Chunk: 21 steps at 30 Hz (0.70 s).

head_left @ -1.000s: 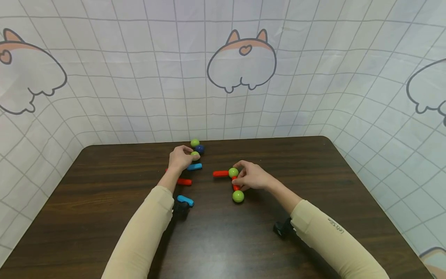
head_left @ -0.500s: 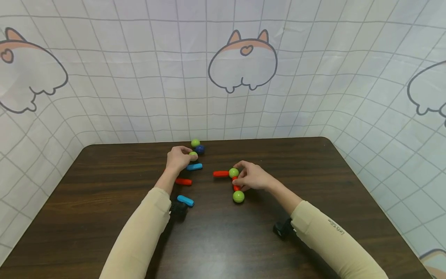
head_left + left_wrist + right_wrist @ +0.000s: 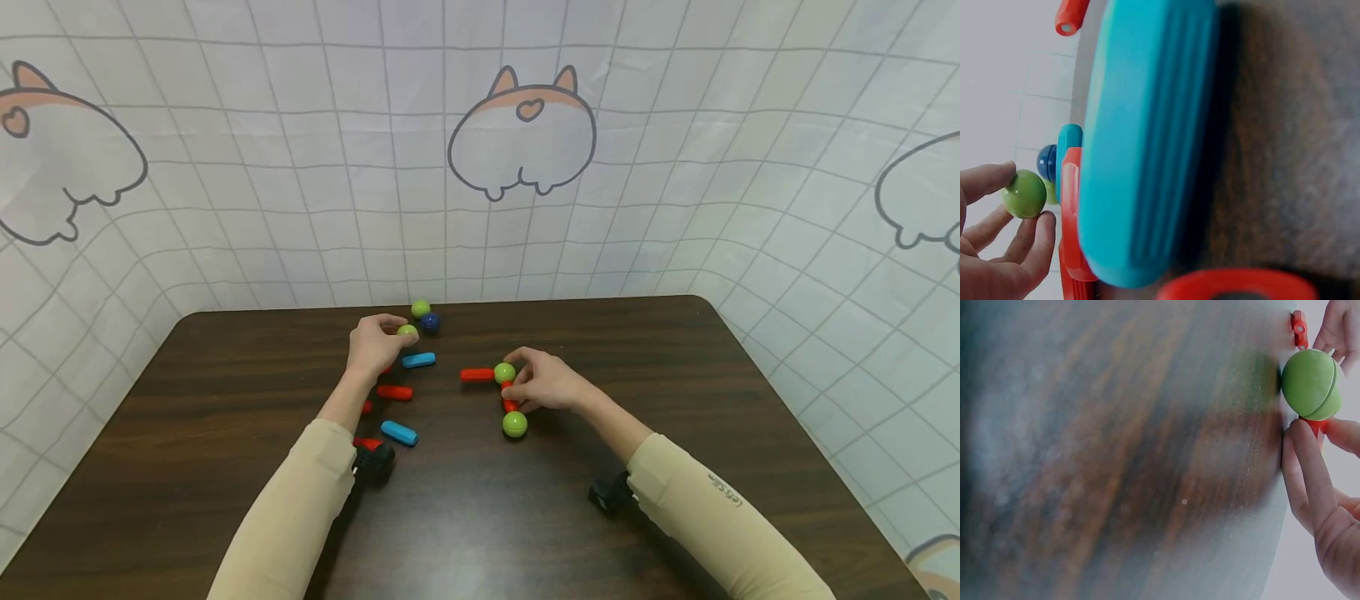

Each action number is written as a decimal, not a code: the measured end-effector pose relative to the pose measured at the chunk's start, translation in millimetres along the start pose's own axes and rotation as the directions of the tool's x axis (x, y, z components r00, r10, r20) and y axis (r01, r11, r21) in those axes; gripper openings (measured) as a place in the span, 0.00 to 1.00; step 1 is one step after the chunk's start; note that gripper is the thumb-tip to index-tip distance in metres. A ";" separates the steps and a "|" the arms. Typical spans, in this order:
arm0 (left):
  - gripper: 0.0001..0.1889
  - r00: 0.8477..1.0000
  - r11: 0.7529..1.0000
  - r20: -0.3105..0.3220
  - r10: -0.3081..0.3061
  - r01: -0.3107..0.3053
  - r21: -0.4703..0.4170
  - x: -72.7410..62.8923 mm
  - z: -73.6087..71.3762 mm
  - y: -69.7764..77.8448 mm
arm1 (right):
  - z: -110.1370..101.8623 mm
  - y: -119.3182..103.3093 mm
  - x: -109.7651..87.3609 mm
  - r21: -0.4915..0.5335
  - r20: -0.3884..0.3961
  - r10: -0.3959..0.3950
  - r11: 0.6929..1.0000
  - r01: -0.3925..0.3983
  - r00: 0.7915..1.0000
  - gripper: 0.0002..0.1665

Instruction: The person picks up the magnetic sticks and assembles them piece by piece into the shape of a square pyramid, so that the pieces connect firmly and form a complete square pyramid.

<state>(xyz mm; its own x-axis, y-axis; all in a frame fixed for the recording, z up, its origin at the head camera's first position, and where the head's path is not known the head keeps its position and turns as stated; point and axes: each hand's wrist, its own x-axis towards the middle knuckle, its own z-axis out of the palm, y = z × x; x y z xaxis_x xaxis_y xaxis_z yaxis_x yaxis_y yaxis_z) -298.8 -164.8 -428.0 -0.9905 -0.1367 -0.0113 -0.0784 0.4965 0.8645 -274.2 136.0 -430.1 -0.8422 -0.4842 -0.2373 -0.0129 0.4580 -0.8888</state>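
My left hand [image 3: 372,340] pinches a green ball [image 3: 1025,194] between thumb and fingertips, near the far side of the table. In the head view my right hand [image 3: 547,382] grips a short red rod [image 3: 510,406] between thumb and fingers, partly covering it. This rod links a nearer green ball [image 3: 514,425] to a farther green ball [image 3: 505,372]. From the farther ball a second red rod [image 3: 477,375] points left. In the right wrist view, the nearer ball shows a seam around it, just beyond the fingertips.
Behind the left hand sit another green ball [image 3: 421,309] and a dark blue ball [image 3: 430,322]. Two light blue rods [image 3: 418,360] and several red rods [image 3: 394,392] lie around the left forearm. A grid-patterned cloth [image 3: 300,167] rises behind the table [image 3: 600,333].
My left hand has shifted left with the green ball, away from the dark blue ball. More red rods show beside the left forearm. The right hand has stayed nearly still.
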 end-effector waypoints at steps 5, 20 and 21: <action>0.22 1.000 0.999 0.016 0.022 -0.021 -0.036 -5.0 -1.1 0.7 | -0.6 0.2 -0.2 -0.004 -0.002 -0.001 1.000 0.001 1.000 0.35; 0.22 0.988 0.990 0.065 0.140 -0.141 0.005 -25.7 3.0 10.5 | -1.6 0.6 -0.1 0.005 0.006 -0.004 1.000 0.004 1.000 0.35; 0.22 0.987 0.989 0.065 0.145 -0.146 0.013 -27.1 3.3 11.1 | -1.6 0.5 0.1 0.005 0.007 -0.004 1.000 0.004 1.000 0.35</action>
<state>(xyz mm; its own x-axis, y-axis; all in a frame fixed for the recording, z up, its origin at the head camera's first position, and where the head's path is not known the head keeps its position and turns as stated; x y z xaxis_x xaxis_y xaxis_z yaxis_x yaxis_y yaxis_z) -273.2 -152.8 -419.8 -0.9966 -0.0075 0.0816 0.0657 0.5219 0.8505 -275.1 137.3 -430.0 -0.8383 -0.4913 -0.2364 -0.0138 0.4526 -0.8916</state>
